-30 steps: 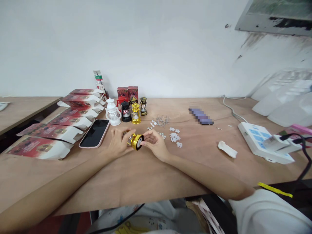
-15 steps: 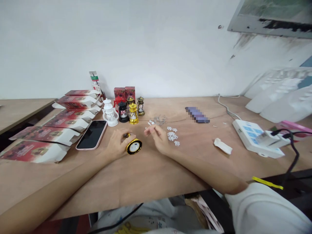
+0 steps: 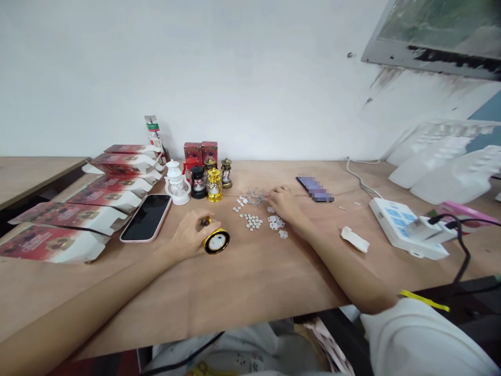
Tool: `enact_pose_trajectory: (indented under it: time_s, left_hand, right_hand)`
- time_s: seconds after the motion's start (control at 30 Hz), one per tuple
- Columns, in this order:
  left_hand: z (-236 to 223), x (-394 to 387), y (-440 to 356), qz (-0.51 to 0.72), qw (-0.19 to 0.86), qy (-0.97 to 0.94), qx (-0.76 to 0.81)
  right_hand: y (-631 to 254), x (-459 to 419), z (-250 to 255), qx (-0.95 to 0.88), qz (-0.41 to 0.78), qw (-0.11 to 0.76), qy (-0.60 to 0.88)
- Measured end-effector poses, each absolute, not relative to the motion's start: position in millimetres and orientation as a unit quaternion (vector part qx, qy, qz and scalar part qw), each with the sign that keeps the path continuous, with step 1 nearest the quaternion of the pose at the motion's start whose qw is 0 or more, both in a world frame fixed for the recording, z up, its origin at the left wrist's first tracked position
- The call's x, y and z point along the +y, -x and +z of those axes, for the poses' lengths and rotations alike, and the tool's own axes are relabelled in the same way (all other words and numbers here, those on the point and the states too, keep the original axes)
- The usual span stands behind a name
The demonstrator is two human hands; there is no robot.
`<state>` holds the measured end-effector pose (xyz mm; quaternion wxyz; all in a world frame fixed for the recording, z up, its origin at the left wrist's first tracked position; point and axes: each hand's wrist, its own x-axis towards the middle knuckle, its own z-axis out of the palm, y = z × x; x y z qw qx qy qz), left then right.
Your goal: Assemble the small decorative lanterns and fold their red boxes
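My left hand (image 3: 191, 233) is closed around a small gold lantern (image 3: 217, 242). The lantern is tipped on its side, and its round base, with a white disc inside a black ring, faces me. My right hand (image 3: 285, 204) is at the right edge of a pile of thin metal wire pieces (image 3: 256, 196), fingers slightly bent and apart, with nothing visible in them. Several small round discs (image 3: 254, 222) lie between the hands. Flat white cut-out pieces (image 3: 275, 223) lie just below the right hand.
Small lanterns in white (image 3: 178, 185), black (image 3: 199, 184) and gold (image 3: 214, 186) stand behind, before two red boxes (image 3: 209, 150). Left are a phone (image 3: 146, 218) and open red cartons (image 3: 94, 211). A second phone (image 3: 315, 189), white scrap (image 3: 355, 239) and power strip (image 3: 407, 227) lie right.
My right hand has moved right and away from me to the wire pile, uncovering the round discs. My left hand still holds the lantern in nearly the same place.
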<state>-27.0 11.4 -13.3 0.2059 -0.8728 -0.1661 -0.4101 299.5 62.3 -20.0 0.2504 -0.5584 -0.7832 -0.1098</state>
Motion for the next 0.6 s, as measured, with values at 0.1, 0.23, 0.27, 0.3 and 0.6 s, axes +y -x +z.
enact_pose_trajectory:
  time_s: [0.1, 0.23, 0.27, 0.3, 0.6]
  left_hand:
    - [-12, 10, 27, -0.398, 0.219, 0.878, -0.151]
    - [-10, 9, 27, -0.378, 0.230, 0.885, -0.146]
    - [-10, 9, 27, -0.378, 0.229, 0.885, -0.146]
    - [-10, 9, 27, -0.379, 0.228, 0.885, -0.145]
    - [-12, 10, 28, -0.399, 0.160, 0.889, -0.156]
  right_hand:
    - [-299, 63, -21, -0.784, -0.114, 0.238, 0.562]
    - [-297, 62, -20, -0.782, -0.100, 0.225, 0.573]
    - [-297, 62, -20, -0.781, -0.093, 0.227, 0.574]
    - [-296, 61, -19, -0.780, -0.084, 0.234, 0.575]
    - [-288, 61, -16, -0.629, 0.049, 0.520, 0.576]
